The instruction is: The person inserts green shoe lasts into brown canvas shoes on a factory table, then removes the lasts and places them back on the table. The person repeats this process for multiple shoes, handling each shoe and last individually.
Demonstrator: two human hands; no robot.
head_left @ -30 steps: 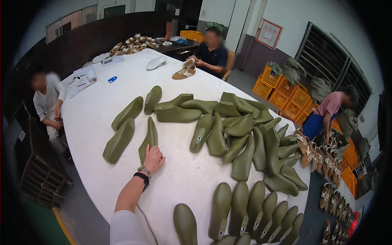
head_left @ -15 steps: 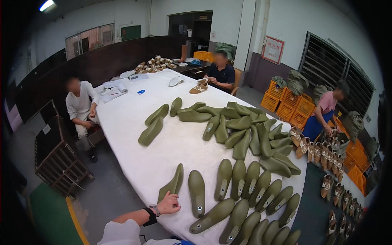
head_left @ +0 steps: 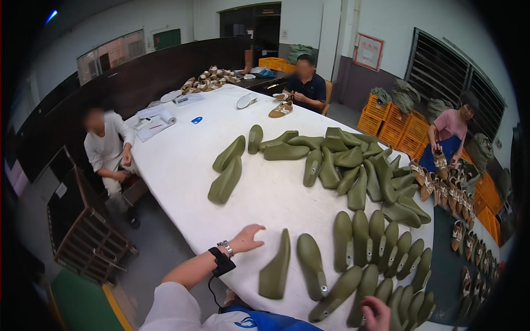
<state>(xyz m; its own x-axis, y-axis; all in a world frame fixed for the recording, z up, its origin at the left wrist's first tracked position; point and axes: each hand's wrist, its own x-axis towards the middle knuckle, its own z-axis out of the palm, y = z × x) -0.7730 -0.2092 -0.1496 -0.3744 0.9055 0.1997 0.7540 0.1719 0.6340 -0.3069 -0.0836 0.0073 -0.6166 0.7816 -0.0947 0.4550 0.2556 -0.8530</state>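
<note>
Several green shoe lasts lie on the white-covered table. My left hand (head_left: 247, 239) hovers over the near left part of the table, fingers apart and holding nothing. Just right of it, a single shoe last (head_left: 274, 268) rests on its side, with another last (head_left: 312, 266) lying sole up beside it. At the lower edge my right hand (head_left: 376, 314) is over the near row of lasts, its fingers loosely bent and apart, with nothing visible in them. The hand covers part of a shoe last (head_left: 362, 293) there. Beyond it lies a second row of lasts (head_left: 360, 237).
A loose heap of lasts (head_left: 361, 165) covers the table's right middle; two lie apart at its left. A wooden cart (head_left: 91, 237) stands left. Brown shoes (head_left: 457, 234) line the right side, near orange crates (head_left: 406, 129). Three people work around the table.
My left hand has left the single last and moved up and right. My right hand has come into view. The view has shifted left. The person in pink has lifted a shoe.
</note>
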